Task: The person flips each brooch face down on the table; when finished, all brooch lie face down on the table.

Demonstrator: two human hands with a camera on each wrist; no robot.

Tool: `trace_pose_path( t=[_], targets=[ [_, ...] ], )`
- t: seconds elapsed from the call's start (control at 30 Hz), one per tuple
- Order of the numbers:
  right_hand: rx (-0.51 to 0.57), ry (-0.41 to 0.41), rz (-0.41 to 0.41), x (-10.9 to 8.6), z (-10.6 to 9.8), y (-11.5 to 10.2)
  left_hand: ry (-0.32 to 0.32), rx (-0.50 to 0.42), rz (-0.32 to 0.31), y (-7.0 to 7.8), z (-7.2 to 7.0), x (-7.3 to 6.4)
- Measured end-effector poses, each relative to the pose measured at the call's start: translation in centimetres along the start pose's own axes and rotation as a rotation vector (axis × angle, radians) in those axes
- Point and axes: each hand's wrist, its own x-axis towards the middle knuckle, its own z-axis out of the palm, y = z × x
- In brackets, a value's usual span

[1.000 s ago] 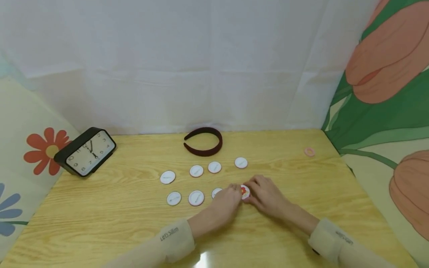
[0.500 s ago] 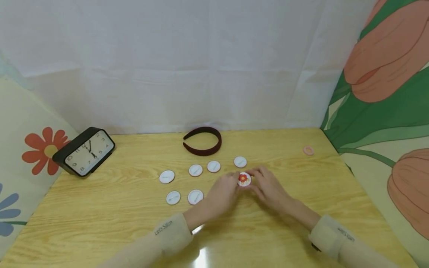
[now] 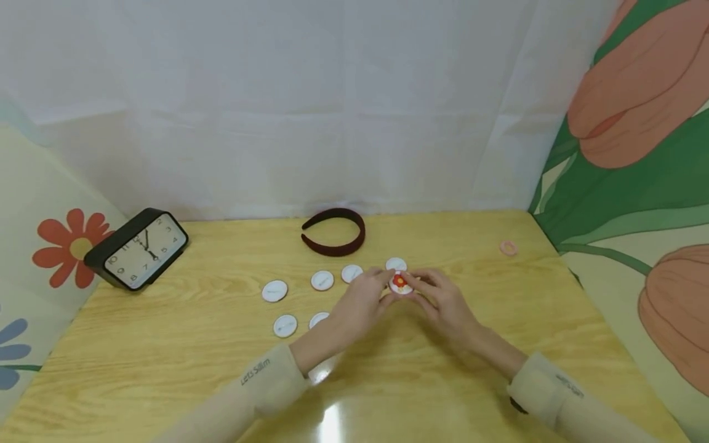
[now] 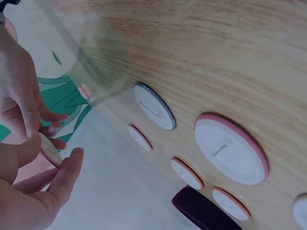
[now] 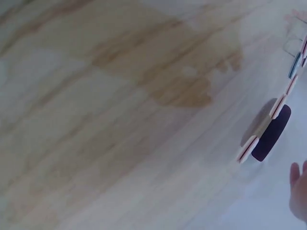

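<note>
A round pin badge (image 3: pixel 399 283) with a red flower on its white face is held up between both hands. My left hand (image 3: pixel 359 306) pinches its left edge, thumb and fingers on the rim. From the right, my right hand (image 3: pixel 450 306) grips the same badge, its fingertips at the edge. In the left wrist view, the left hand (image 4: pixel 36 189) holds the badge (image 4: pixel 50 150) tilted, and the right hand (image 4: pixel 19 91) reaches its far rim. Several other badges lie pin side up nearby, such as a pink-rimmed badge (image 4: pixel 232 148); the left hand and forearm cover part of this group.
A dark headband (image 3: pixel 334 232) lies behind the badges. At the left stands a black-framed clock (image 3: pixel 138 249). A small pink ring (image 3: pixel 508 248) is at the right back of the wooden table (image 3: pixel 183 344), and a white cloth (image 3: pixel 277 111) hangs behind.
Both hands have moved toward the back of the table with the flower badge, which now overlaps a badge in the back row. The left arm covers more of the front row.
</note>
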Motion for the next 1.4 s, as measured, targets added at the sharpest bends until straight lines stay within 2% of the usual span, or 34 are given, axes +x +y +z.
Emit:
trace_pose_path(
  t=[0.1, 0.23, 0.33, 0.47, 0.53, 0.6, 0.73, 0.83, 0.93, 1.03, 1.1, 1.2, 1.3, 1.4],
  targets=[
    [0.004, 0.022, -0.035, 0.1, -0.1, 0.2, 0.02, -0.01, 0.012, 0.0, 0.2, 0.1],
    [0.049, 0.051, 0.009, 0.1, -0.1, 0.2, 0.047, -0.021, 0.032, -0.1, 0.4, 0.2],
    [0.127, 0.063, 0.107, 0.6, -0.3, -1.2, 0.035, -0.032, 0.045, -0.3, 0.6, 0.0],
    [0.279, 0.042, 0.341, 0.9, 0.0, -3.0, 0.04, -0.029, 0.062, -0.7, 1.0, -1.1],
    [0.321, 0.029, 0.447, 0.7, 0.5, -3.1, 0.06, -0.016, 0.076, -0.8, 1.2, -1.5],
    [0.339, 0.025, 0.498, 0.4, 1.0, -2.6, 0.083, -0.011, 0.101, -0.9, 1.3, -1.7],
    [0.376, 0.008, 0.546, 0.5, 0.9, -2.4, 0.124, -0.046, 0.157, -1.1, 1.4, -1.6],
    [0.458, -0.014, 0.572, 0.4, 0.5, -2.2, 0.13, -0.076, 0.165, -1.0, 1.7, -1.4],
    [0.533, -0.049, 0.562, 0.0, 0.0, -2.1, 0.114, -0.092, 0.138, -0.9, 1.9, -1.4],
    [0.567, -0.113, 0.481, -0.3, -0.2, -1.8, 0.076, -0.119, 0.085, -0.9, 2.0, -1.6],
    [0.524, -0.159, 0.393, -0.4, -0.2, -1.5, 0.049, -0.135, 0.052, -1.1, 2.0, -1.8],
    [0.393, -0.2, 0.262, -0.6, -0.2, -1.0, 0.003, -0.163, 0.025, -1.4, 1.9, -1.9],
    [0.279, -0.217, 0.187, -0.8, -0.2, -0.5, -0.05, -0.192, 0.021, -1.7, 1.9, -1.9],
    [0.25, -0.255, 0.157, -1.1, -0.3, -0.3, -0.105, -0.211, 0.014, -1.8, 1.9, -1.9]
  ],
)
